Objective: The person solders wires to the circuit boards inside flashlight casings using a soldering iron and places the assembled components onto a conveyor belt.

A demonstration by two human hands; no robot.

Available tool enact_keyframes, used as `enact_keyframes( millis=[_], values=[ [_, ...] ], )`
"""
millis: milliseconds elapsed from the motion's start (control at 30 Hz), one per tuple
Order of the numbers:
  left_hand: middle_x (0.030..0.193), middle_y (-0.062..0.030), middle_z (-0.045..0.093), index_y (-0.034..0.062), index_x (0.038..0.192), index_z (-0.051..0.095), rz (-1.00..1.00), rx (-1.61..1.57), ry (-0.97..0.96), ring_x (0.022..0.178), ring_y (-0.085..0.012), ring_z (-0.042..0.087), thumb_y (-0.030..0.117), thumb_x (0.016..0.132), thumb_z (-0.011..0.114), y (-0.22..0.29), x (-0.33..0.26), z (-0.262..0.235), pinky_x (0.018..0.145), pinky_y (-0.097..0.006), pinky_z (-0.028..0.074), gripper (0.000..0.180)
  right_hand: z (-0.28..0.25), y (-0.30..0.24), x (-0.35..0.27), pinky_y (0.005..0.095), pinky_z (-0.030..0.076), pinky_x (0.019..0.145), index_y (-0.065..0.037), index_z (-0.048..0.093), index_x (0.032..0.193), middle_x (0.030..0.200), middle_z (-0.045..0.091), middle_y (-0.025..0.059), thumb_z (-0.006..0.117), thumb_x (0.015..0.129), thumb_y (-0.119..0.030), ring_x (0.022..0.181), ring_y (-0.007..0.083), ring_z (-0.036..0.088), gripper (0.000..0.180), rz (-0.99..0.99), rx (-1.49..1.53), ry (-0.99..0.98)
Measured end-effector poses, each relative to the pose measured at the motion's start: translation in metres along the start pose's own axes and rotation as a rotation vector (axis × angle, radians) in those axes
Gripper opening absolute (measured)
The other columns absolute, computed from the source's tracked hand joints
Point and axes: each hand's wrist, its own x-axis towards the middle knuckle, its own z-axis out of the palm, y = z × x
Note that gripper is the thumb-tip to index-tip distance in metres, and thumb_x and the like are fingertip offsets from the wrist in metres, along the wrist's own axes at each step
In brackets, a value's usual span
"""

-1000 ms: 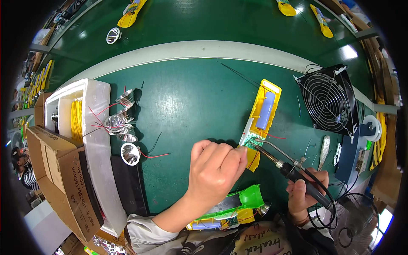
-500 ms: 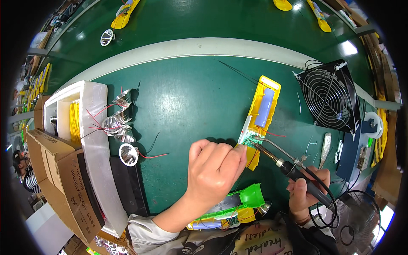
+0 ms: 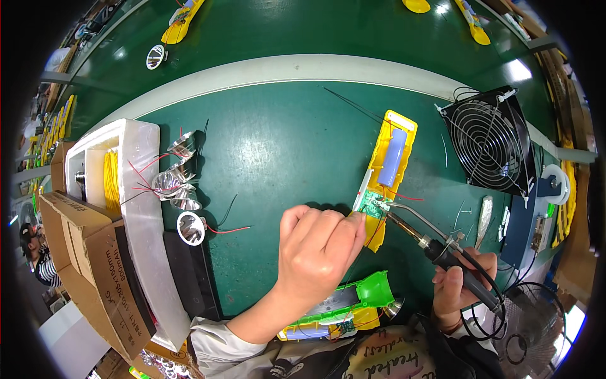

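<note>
A yellow housing half (image 3: 376, 242) lies on the green bench, holding a blue cylindrical battery (image 3: 394, 158) and a small green circuit board (image 3: 370, 203). My left hand (image 3: 322, 256) is closed, its fingertips pinched at the board's lower left edge; what they grip is hidden. My right hand (image 3: 449, 294) is wrapped round the black handle of a soldering iron (image 3: 466, 276). A bent metal tube (image 3: 416, 216) runs along the iron, ending close to the board beside the iron's tip. Red and black wires trail from the housing.
Several silver reflector cups (image 3: 191, 228) with wires lie at left by a white foam box (image 3: 142, 183) and a cardboard box (image 3: 104, 265). A black fan (image 3: 486, 148) stands at right, near a solder spool (image 3: 555, 186). Close to my body sits a green housing (image 3: 372, 292).
The soldering iron and its tube have drawn back slightly to the right and down, uncovering more of the board. My left hand has stayed almost still.
</note>
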Motion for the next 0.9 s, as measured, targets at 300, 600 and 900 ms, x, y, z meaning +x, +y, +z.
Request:
enact_keyframes(
  millis=[300, 600, 900],
  values=[
    [0.06, -0.0005, 0.052, 0.0073, 0.071, 0.058, -0.018, 0.007, 0.018, 0.054, -0.0168, 0.05, 0.002, 0.061, 0.07, 0.002, 0.0, -0.001, 0.058, -0.029, 0.038, 0.017, -0.017, -0.001, -0.001, 0.0196, 0.04, 0.048, -0.005, 0.035, 0.078, 0.047, 0.05, 0.002, 0.064, 0.076, -0.03, 0.047, 0.01, 0.05, 0.038, -0.007, 0.031, -0.003],
    [0.069, -0.0033, 0.057, 0.0074, 0.075, 0.06, -0.098, 0.051, -0.022, 0.065, -0.0202, 0.054, 0.008, 0.068, 0.066, 0.004, 0.0, -0.006, 0.065, -0.032, 0.04, 0.009, -0.039, -0.003, -0.02, 0.0182, 0.039, 0.044, -0.002, 0.038, 0.08, 0.054, 0.051, 0.0063, 0.063, 0.077, -0.023, 0.044, 0.0088, 0.047, 0.032, -0.005, 0.115, 0.127],
    [0.068, -0.0048, 0.061, 0.0057, 0.077, 0.061, -0.076, 0.002, -0.114, 0.059, -0.0205, 0.058, 0.009, 0.072, 0.063, -0.006, -0.005, -0.021, 0.08, -0.036, 0.044, 0.006, -0.055, -0.007, -0.04, 0.0183, 0.036, 0.041, -0.002, 0.037, 0.079, 0.054, 0.048, 0.0059, 0.059, 0.078, -0.015, 0.042, 0.0079, 0.043, 0.025, -0.054, 0.1, 0.181]
  ],
)
